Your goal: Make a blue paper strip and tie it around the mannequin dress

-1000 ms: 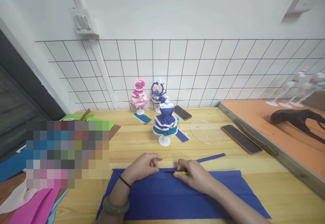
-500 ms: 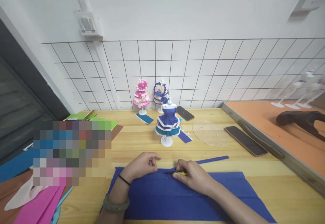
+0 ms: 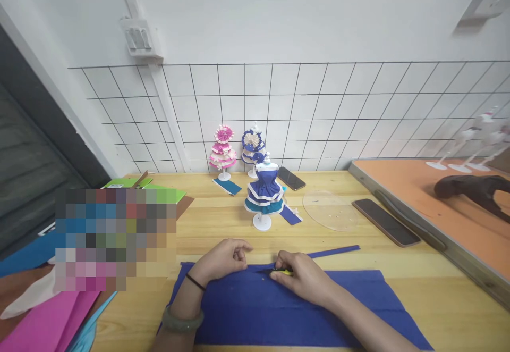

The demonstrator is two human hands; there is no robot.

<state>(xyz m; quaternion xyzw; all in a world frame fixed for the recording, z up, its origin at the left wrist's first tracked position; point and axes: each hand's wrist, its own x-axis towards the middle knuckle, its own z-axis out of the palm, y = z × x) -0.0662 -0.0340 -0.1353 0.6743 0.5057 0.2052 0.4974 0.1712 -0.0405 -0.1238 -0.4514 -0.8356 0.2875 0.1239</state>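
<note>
A dark blue paper sheet (image 3: 287,309) lies flat on the wooden table (image 3: 223,229) in front of me. My left hand (image 3: 225,259) rests on the sheet's far edge with its fingers curled, pinching the paper. My right hand (image 3: 297,275) is closed around a small tool with a yellow handle (image 3: 283,272), its dark tip lying on the sheet's edge between my hands. A narrow blue strip (image 3: 334,251) runs off to the right from that edge.
A blue paper dress on a white stand (image 3: 264,195) stands behind my hands, with a pink one (image 3: 222,152) and another blue one (image 3: 252,147) near the wire grid. Two phones (image 3: 385,221) (image 3: 291,178), a clear disc (image 3: 330,210), coloured paper sheets (image 3: 48,320) at left, an orange board (image 3: 438,203) at right.
My hands have hardly shifted on the blue sheet. The view has swung slightly left, so everything sits a little further right in the picture.
</note>
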